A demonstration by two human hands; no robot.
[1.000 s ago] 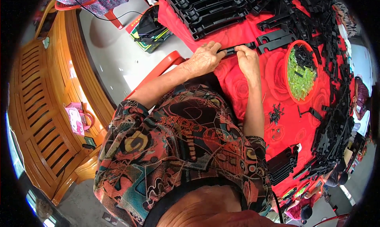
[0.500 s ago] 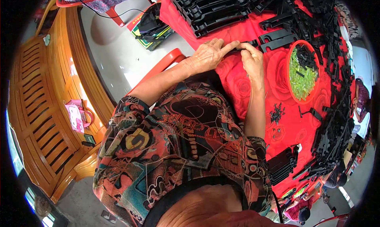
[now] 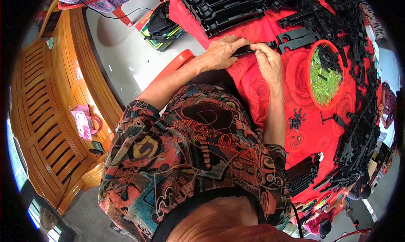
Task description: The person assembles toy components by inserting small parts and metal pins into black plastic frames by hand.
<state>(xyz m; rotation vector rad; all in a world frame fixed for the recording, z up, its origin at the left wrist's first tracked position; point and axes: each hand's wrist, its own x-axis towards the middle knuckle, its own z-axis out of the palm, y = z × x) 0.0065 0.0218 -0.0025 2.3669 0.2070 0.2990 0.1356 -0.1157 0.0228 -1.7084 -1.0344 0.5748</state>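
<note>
Over the near edge of the red-covered table, my left hand [image 3: 223, 53] is closed around a long, narrow black plastic part [image 3: 242, 51], steadying it against the cloth. My right hand [image 3: 269, 66] is pinched, thumb against forefinger, over the right part of that piece. Whatever lies between those fingertips is too small to make out. Flat black plastic plates [image 3: 298, 40] with slots lie just beyond my right hand. To its right stands a red bowl [image 3: 311, 91] holding yellow-green translucent pieces and small black pieces.
Stacked black plastic frames [image 3: 219, 12] rise at the far side. A heap of loose black parts [image 3: 358, 132] runs along the right. Tiny black pieces [image 3: 297, 119] and a black stack [image 3: 301, 174] lie nearer. Left are a red chair [image 3: 181, 60] and a wooden bench [image 3: 46, 115].
My left hand has shifted slightly left and its forefinger has drawn away from the right fingertips, exposing more of the black part. My right hand stays pinched near the same spot.
</note>
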